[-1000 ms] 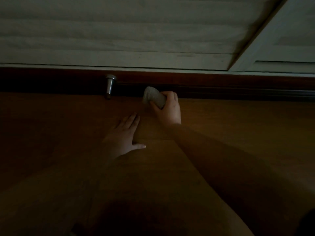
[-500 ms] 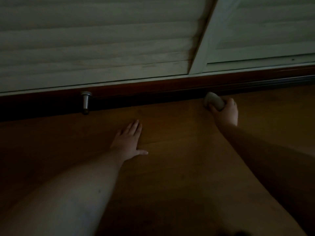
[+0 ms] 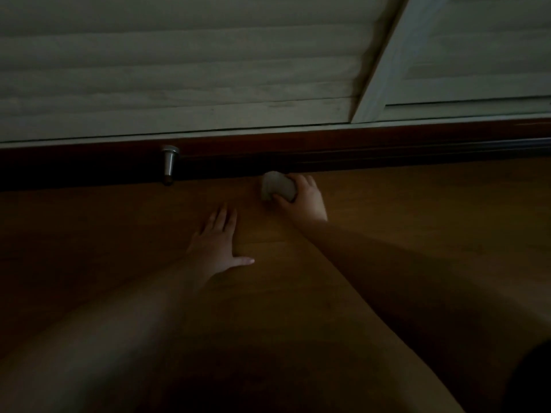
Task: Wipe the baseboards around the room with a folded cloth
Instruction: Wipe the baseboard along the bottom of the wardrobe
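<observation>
- Since half a second ago, the right hand [image 3: 301,196] has slid the folded cloth [image 3: 278,189] back leftward along the baseboard [image 3: 372,158], towards the metal door stop [image 3: 169,163], so it now sits much as it did a second ago; the wiping runs back and forth over one stretch.
- Grip: the right hand's fingers and thumb curl round the cloth, pinching it into a pale wad, with its far side at the foot of the baseboard where that meets the floor [image 3: 417,234]. Whether it truly touches the wood is hard to tell in this dim light.
- Nearer the person, the left hand [image 3: 216,241] lies flat on the floor, fingers spread and thumb out, apparently as a brace; it has stayed put.
- Above the baseboard stand pale slatted doors [image 3: 179,70].
- Judging from this, the stretch between the door stop and the cloth may be next; the rest of the room remains.
</observation>
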Tool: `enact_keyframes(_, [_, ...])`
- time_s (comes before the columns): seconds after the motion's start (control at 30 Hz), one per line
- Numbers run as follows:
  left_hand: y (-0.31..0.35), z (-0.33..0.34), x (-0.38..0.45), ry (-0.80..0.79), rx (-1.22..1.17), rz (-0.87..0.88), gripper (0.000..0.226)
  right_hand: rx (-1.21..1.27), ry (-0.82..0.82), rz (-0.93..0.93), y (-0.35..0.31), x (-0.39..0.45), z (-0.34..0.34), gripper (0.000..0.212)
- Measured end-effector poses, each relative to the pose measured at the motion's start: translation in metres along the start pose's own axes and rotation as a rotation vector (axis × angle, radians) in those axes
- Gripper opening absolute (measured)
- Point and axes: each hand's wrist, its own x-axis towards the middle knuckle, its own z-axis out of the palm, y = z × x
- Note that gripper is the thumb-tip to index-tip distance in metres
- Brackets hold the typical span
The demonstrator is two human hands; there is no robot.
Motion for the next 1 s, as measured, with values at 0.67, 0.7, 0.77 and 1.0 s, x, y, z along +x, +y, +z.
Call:
enact_keyframes(0.67, [0.013, -0.019, 0.004, -0.031, 0.169, -0.012, 0.142, 0.034, 0.124, 0.195, 0.065, 0.034, -0.052, 0.057])
enact_keyframes(0.7, [0.014, -0.022, 0.007, -0.042, 0.175, 0.022, 0.144, 0.027, 0.133, 0.213, 0.073, 0.035, -0.063, 0.057])
enact_keyframes(0.77, [0.02, -0.03, 0.014, -0.06, 0.218, 0.104, 0.147, 0.007, 0.161, 0.239, 0.086, 0.036, -0.084, 0.057])
enact_keyframes(1.0, [0.077, -0.041, 0.033, -0.064, 0.144, 0.238, 0.113, 0.028, 0.337, 0.514, 0.131, 0.026, -0.154, 0.059])
